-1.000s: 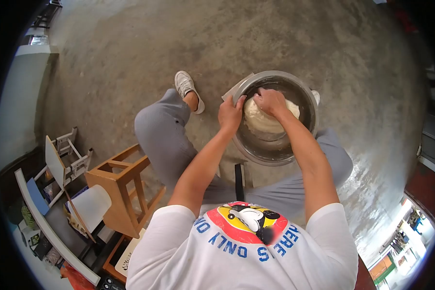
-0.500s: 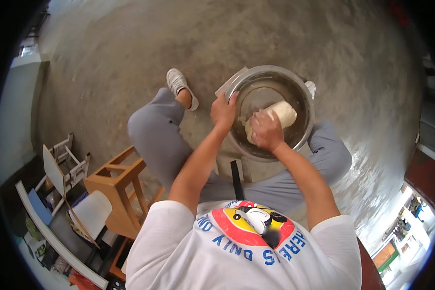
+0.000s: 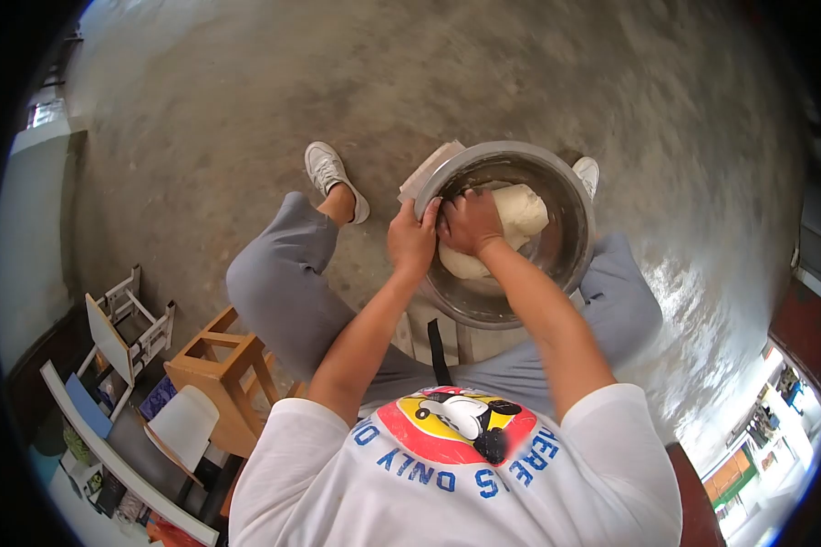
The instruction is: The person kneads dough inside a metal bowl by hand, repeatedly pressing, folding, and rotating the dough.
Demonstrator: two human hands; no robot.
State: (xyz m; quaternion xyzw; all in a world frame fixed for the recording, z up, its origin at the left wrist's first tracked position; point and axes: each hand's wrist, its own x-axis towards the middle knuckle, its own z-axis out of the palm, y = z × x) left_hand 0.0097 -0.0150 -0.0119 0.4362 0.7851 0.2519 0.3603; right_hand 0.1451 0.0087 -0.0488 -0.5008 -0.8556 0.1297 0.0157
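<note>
A round metal bowl [image 3: 570,273] stands between my legs and holds a pale lump of dough [image 3: 522,211]. With its thumb over the rim, my left hand [image 3: 412,239] grips the bowl's left side. Inside the bowl, my right hand [image 3: 472,221] presses into the left part of the dough, fingers bent against it near the wall. My palm and fingers cover part of the lump; its right end bulges out smooth and rounded.
Under the bowl's upper left edge a flat, light-coloured piece [image 3: 429,169] sticks out. My white shoes [image 3: 336,178] rest on the concrete floor [image 3: 520,73]. To the left are a wooden stool [image 3: 219,365] and a white chair seat [image 3: 182,424].
My right hand has shifted left across the dough, toward the bowl's left wall and my left hand. The bowl sits slightly lower in view; my left hand still grips its rim.
</note>
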